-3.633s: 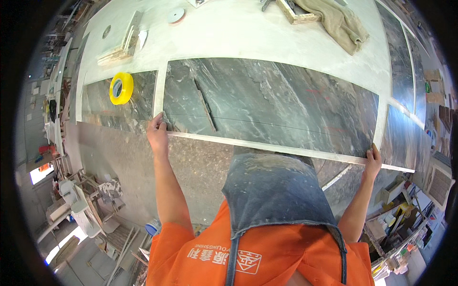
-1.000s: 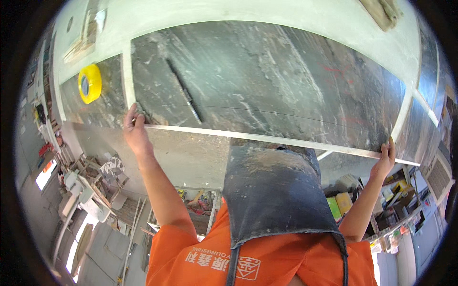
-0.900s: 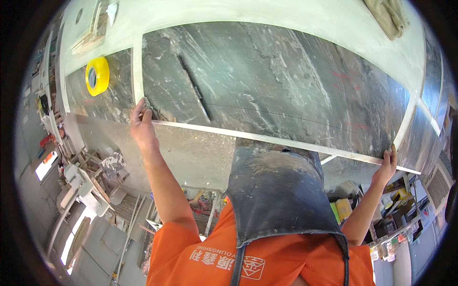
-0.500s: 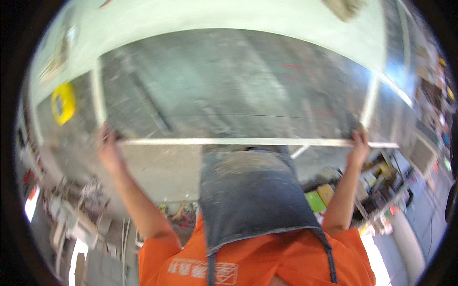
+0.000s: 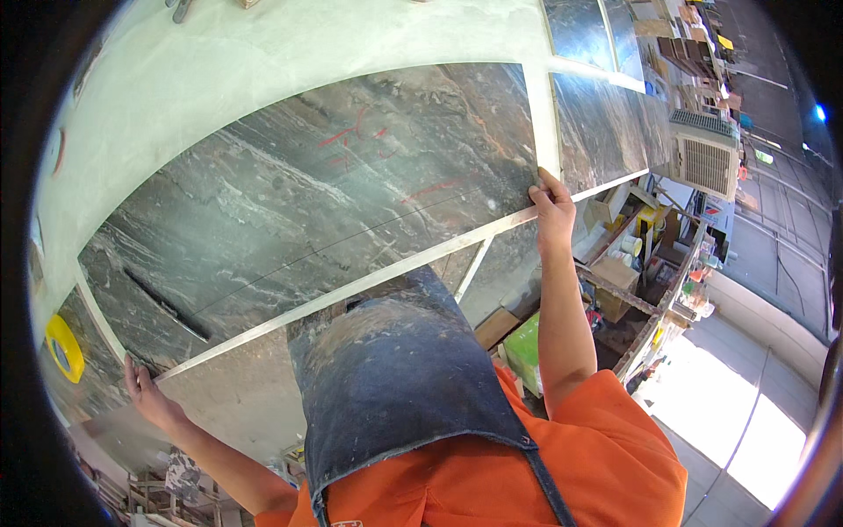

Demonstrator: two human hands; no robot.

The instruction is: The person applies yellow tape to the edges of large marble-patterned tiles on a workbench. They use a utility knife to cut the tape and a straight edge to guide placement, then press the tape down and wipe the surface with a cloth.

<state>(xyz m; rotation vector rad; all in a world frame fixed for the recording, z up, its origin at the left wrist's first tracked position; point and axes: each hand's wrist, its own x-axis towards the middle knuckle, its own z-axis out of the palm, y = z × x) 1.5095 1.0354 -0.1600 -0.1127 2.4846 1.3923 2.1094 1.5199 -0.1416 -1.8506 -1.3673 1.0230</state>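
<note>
A dark marbled slab (image 5: 334, 189) with a pale front edge lies before me on a whitish surface (image 5: 307, 53). Red marks and one thin straight line run across its face. At its near-left corner my left hand (image 5: 156, 402) is closed, fingertips on the slab's edge. My right hand (image 5: 553, 209) pinches the near-right corner, beside a pale strip that parts it from another marbled piece (image 5: 606, 132). A slim black stick-like tool (image 5: 165, 305) rests on the slab near my left hand. The undersides of the slab's corners, where some fingers go, are hidden.
A yellow tape roll (image 5: 64, 349) lies left of the slab. My dark apron (image 5: 395, 369) is close to the front edge. Right of me stand a cluttered shelf (image 5: 619, 285), a green box (image 5: 523, 351) and a grey vented unit (image 5: 705, 162).
The view has turned, so the slab's front edge now slopes up to the right. My right hand appears higher, my left lower. Both stay at the slab's near corners; the blur has gone.
</note>
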